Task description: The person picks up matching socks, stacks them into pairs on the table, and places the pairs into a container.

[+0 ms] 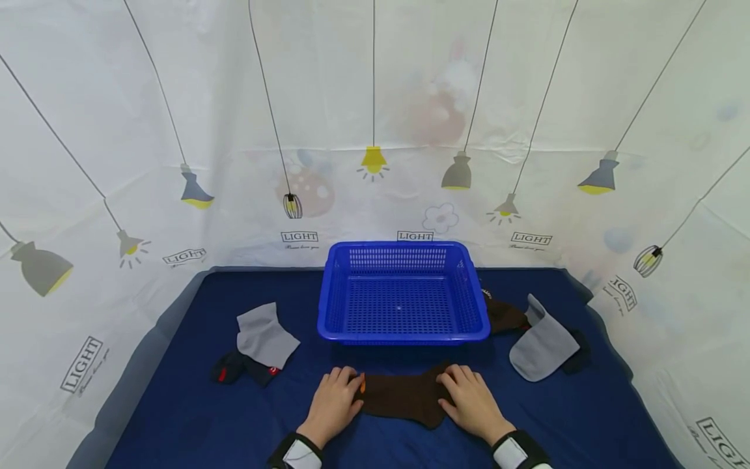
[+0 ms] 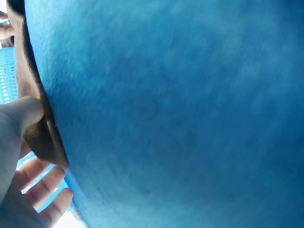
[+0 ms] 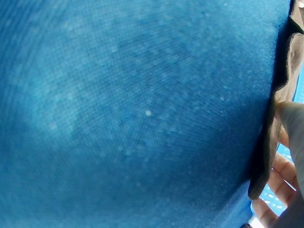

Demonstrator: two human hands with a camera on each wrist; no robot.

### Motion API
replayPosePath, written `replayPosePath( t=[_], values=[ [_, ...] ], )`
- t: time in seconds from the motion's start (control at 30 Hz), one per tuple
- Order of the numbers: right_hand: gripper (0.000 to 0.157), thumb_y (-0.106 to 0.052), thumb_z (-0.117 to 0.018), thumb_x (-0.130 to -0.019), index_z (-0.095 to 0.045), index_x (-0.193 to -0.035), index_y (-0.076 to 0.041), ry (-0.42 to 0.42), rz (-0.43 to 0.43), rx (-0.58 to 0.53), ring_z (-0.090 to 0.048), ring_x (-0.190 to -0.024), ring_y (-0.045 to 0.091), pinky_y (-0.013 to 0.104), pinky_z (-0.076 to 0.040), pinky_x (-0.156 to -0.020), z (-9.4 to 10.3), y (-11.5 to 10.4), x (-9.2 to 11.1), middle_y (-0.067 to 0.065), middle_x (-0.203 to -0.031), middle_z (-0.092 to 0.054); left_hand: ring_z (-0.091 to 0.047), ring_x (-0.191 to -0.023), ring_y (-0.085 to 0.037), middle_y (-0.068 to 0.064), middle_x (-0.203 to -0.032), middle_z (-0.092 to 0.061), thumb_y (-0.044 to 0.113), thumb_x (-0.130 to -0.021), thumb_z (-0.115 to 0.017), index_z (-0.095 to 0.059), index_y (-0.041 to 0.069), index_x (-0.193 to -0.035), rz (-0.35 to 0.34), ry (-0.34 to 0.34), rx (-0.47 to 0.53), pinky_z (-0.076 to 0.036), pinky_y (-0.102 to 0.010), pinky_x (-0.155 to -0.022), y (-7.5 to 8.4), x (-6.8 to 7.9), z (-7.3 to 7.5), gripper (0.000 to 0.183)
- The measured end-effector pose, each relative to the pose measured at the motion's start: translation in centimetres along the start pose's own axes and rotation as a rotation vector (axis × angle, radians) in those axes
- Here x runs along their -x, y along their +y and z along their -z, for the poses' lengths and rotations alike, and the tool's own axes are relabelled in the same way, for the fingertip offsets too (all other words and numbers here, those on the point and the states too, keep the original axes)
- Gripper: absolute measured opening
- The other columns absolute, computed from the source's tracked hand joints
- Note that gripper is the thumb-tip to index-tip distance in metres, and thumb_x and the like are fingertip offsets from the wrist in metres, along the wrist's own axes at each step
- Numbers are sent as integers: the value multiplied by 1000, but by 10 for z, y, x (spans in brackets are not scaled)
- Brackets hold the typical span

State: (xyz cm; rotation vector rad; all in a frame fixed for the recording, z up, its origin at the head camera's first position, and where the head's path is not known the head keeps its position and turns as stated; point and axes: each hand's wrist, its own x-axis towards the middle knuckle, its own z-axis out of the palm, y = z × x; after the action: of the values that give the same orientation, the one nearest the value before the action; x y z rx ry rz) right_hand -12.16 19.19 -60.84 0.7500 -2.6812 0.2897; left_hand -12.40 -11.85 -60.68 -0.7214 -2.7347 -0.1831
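A brown sock [image 1: 398,396] lies sideways on the dark blue cloth, in front of the blue basket. At its left end, beside a small orange mark, my left hand [image 1: 333,398] pinches the edge; in the left wrist view the thumb [image 2: 29,110] presses on the fabric while the index finger is mostly hidden behind it. My right hand [image 1: 471,398] pinches the sock's other end, near the toe. The right wrist view has that thumb [image 3: 285,111] on the brown fabric, with the other fingers [image 3: 281,187] behind its edge.
Beyond the sock stands a blue plastic basket [image 1: 404,339]. To the left, a grey sock [image 1: 266,335] overlaps dark socks [image 1: 230,367] with red marks. On the right lie another grey sock [image 1: 543,345], a brown one [image 1: 504,317] partly behind the basket, and a dark one [image 1: 579,352].
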Motion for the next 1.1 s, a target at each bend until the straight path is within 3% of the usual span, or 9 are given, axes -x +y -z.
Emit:
replayPosePath(
  t=[0.27,0.47,0.57,0.8,0.9,1.1],
  values=[
    [37,-30,-83,-79,-67,-110,-17,-84,-62,-34,-58,-103,25,47,-50,-84,-1,0,2,4,-107,-61,-57,-102,-23,-6,-119,-64,36,-80,-82,-70,13,-126,26,-97,-5,-47,-39,-81,1,-2,5,53],
    [37,-31,-82,-81,-66,-112,-17,-111,-84,-46,-58,-106,27,48,-50,-87,1,-1,2,5,-110,-61,-56,-107,-25,-8,-125,-62,35,-82,-80,-68,15,-130,54,-126,13,-47,-42,-85,1,-2,7,53],
    [36,-30,-82,-81,-67,-111,-17,-87,-79,-51,-58,-104,26,48,-50,-86,2,-1,2,4,-108,-61,-57,-108,-25,-8,-126,-62,34,-80,-81,-69,14,-127,48,-92,20,-48,-42,-86,2,-1,8,53],
    [27,-18,-85,-76,-69,-98,-17,115,-64,-2,-61,-91,23,43,-51,-75,8,10,-7,0,-95,-63,-61,-105,-23,-5,-119,-65,30,-73,-86,-70,15,-118,16,57,29,-50,-40,-85,10,-1,9,50],
    [24,-14,-85,-75,-71,-94,-14,159,-92,28,-61,-88,26,42,-50,-71,14,19,-10,3,-93,-65,-61,-103,-22,-4,-115,-66,29,-72,-86,-70,15,-116,10,107,29,-50,-39,-84,15,-2,14,48],
    [22,-9,-83,-75,-71,-93,-10,202,-156,50,-61,-85,31,45,-48,-65,22,39,-15,9,-91,-63,-61,-103,-21,-4,-114,-66,27,-72,-85,-70,15,-113,10,132,30,-51,-40,-84,21,-2,21,46]
  ],
)
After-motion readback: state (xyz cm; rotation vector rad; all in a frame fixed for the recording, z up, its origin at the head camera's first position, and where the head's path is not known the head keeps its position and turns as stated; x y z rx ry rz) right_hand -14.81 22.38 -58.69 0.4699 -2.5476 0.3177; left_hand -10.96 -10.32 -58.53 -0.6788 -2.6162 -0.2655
